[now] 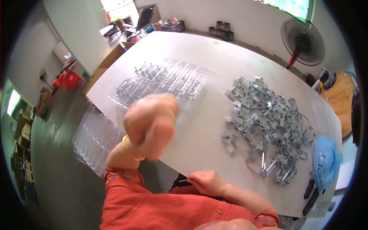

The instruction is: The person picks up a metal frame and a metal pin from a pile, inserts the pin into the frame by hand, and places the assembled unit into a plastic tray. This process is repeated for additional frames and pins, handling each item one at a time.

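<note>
My left hand [151, 124], blurred by motion, is raised above the table's near left part, in front of clear plastic trays [184, 82] filled with small metal parts. Its fingers look curled, but what they hold, if anything, cannot be made out. A yellow bangle [125, 143] circles that wrist. Low at the table's near edge, close to my body, my right hand [209, 183] is closed on a thin metal piece [184, 180] that sticks out to the left. A large heap of loose metal parts [268, 119] lies on the right half of the white table [214, 53].
Stacked empty clear trays [94, 138] sit left of the table, below its edge. A blue plastic bag [325, 161] and black-handled tools [310, 199] lie at the right edge. Beyond the far right edge stands a fan [303, 40]. Cardboard [103, 69] borders the left edge.
</note>
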A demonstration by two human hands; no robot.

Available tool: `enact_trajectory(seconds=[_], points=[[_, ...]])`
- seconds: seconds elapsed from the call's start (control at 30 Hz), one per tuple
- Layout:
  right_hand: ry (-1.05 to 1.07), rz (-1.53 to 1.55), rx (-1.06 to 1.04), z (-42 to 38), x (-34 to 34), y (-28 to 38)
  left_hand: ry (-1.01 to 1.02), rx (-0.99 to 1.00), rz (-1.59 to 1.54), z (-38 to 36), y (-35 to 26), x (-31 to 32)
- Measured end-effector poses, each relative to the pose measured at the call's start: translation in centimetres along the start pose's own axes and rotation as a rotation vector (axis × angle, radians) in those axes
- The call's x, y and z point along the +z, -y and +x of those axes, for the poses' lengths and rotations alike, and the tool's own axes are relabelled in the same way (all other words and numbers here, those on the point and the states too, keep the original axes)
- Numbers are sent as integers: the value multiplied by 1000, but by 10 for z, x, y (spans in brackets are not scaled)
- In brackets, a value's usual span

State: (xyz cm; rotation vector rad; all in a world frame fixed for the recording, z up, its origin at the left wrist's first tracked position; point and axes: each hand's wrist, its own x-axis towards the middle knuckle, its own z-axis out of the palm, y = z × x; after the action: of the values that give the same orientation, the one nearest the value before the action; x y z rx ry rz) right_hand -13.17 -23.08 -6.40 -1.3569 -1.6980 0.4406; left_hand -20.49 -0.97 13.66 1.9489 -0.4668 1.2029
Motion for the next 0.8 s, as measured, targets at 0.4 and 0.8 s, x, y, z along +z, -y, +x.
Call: enact_trajectory(seconds=[0.4,0.8], points=[[137,63,-131,-25,10,-14,-24,190,-1128,35,-47,108],[66,319,-224,-13,29,-28,143,-31,-1574,20,-22,112]])
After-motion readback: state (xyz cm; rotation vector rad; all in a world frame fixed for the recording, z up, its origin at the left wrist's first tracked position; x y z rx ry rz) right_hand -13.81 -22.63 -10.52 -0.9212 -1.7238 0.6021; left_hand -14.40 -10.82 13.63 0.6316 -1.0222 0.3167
